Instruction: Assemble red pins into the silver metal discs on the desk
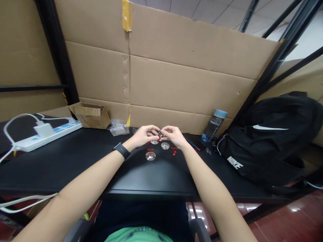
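My left hand (142, 136) and my right hand (173, 135) meet above the far part of the black table. Between their fingertips they pinch a small shiny metal disc (160, 134), seen nearly edge-on, which looks like a finger cymbal. Fingers cover much of it. Just below lie more domed finger cymbals: one near the front (150, 156), one to its right (165, 146), and one partly hidden under the hands (154, 142). Short red cord loops (174, 153) are scattered around them. The front cymbal has a bit of red at its centre.
A white power strip (50, 136) with plugs and an open cardboard box (91, 116) stand left, beside clear plastic bags (118, 127). Rightward are a pen (193, 144), a keyring (208, 152), a water bottle (214, 126) and a black backpack (272, 141). Cardboard panels (176, 84) wall the back.
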The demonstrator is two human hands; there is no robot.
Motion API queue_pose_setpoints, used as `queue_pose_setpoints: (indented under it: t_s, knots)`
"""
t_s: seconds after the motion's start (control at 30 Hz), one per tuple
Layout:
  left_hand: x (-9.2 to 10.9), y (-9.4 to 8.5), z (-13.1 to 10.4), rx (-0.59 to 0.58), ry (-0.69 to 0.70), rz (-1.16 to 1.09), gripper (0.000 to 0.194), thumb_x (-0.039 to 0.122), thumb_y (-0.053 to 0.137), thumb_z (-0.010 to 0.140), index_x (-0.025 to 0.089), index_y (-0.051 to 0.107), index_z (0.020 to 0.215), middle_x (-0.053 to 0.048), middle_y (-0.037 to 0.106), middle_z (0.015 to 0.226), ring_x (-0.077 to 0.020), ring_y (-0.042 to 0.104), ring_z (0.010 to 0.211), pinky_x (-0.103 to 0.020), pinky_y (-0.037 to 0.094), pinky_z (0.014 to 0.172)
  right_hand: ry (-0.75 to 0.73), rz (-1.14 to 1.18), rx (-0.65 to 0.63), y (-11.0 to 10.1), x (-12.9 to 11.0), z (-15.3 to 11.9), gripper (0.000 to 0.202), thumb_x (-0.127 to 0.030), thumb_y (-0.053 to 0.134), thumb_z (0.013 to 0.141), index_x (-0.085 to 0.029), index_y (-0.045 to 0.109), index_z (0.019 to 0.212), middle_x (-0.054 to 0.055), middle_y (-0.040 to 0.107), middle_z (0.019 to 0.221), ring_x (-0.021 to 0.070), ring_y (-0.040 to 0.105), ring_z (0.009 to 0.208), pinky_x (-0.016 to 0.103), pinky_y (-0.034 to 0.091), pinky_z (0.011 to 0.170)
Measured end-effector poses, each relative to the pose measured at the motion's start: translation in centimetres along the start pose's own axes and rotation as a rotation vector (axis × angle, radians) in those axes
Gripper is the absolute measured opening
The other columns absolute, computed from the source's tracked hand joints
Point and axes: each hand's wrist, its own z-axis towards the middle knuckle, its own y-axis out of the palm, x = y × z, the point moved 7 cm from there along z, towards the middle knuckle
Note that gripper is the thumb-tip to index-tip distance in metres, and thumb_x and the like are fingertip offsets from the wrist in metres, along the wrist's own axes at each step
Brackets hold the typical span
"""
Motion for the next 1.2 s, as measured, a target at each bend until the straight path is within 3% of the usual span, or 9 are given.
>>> queue_pose_setpoints:
  t_s: [0.1,0.23,0.4,0.63,0.87,1.03,1.2]
  knots:
    - [0.0,0.6,0.1,-0.027,0.005,0.006,0.059,0.037,0.081,0.077,0.015,0.062,0.129,-0.01,0.074,0.104,-0.0184,0.073,0.08,-0.031,0.059,0.077,-0.012,-0.029,0.001,0.3,-0.1,-0.1,0.041,-0.046,0.086,0.067,-0.014,0.07,0.087,0.005,0.074,0.088,0.0168,0.072,0.076,0.033,0.063,0.076]
    - [0.0,0.8,0.0,-0.045,0.004,0.006,0.055,0.038,0.081,0.076,0.013,0.066,0.124,-0.01,0.074,0.1,-0.0184,0.072,0.078,-0.031,0.058,0.078,0.021,-0.02,-0.045,0.9,-0.1,-0.3,0.038,-0.041,0.089,0.062,-0.016,0.068,0.082,0.003,0.074,0.091,0.0158,0.07,0.078,0.029,0.061,0.074]
    - [0.4,0.8,-0.1,-0.041,0.003,-0.056,0.074,0.034,0.088,0.068,0.014,0.061,0.134,-0.008,0.075,0.094,-0.0191,0.072,0.079,-0.032,0.057,0.079,0.115,0.097,-0.104,1.7,0.5,-0.5,0.049,-0.036,0.091,0.061,-0.017,0.067,0.1,0.001,0.071,0.085,0.0118,0.069,0.063,0.023,0.059,0.062]
    - [0.5,1.0,0.0,-0.047,0.017,0.014,0.058,0.036,0.081,0.077,0.013,0.066,0.129,-0.007,0.074,0.089,-0.0155,0.068,0.073,-0.026,0.053,0.069,0.143,0.186,-0.106,1.9,0.7,-0.5,0.052,-0.033,0.093,0.06,-0.017,0.062,0.098,0.001,0.071,0.086,0.0091,0.068,0.059,0.018,0.056,0.057]
    - [0.3,1.1,-0.1,0.036,0.013,-0.116,0.064,0.036,0.085,0.073,0.014,0.064,0.128,-0.008,0.072,0.094,-0.0191,0.07,0.082,-0.033,0.058,0.077,0.062,0.264,-0.043,1.7,0.6,-0.2,0.055,-0.031,0.092,0.061,-0.023,0.059,0.104,0.0,0.069,0.099,0.0071,0.065,0.062,0.015,0.053,0.051]
    - [-0.3,1.3,0.0,0.11,0.007,-0.219,0.06,0.038,0.084,0.074,0.014,0.066,0.125,-0.012,0.072,0.112,-0.0231,0.069,0.099,-0.035,0.056,0.087,0.039,0.25,-0.022,1.6,1.0,0.0,0.052,-0.033,0.091,0.063,-0.023,0.058,0.103,-0.001,0.067,0.096,0.0057,0.062,0.058,0.016,0.053,0.051]
    - [-0.9,1.7,0.0,0.101,-0.01,-0.258,0.059,0.04,0.081,0.077,0.016,0.066,0.129,-0.014,0.07,0.123,-0.0256,0.067,0.109,-0.038,0.053,0.094,0.03,0.13,-0.009,1.2,1.3,0.1,0.051,-0.041,0.087,0.068,-0.023,0.055,0.103,-0.003,0.063,0.092,0.007,0.062,0.058,0.02,0.055,0.054]
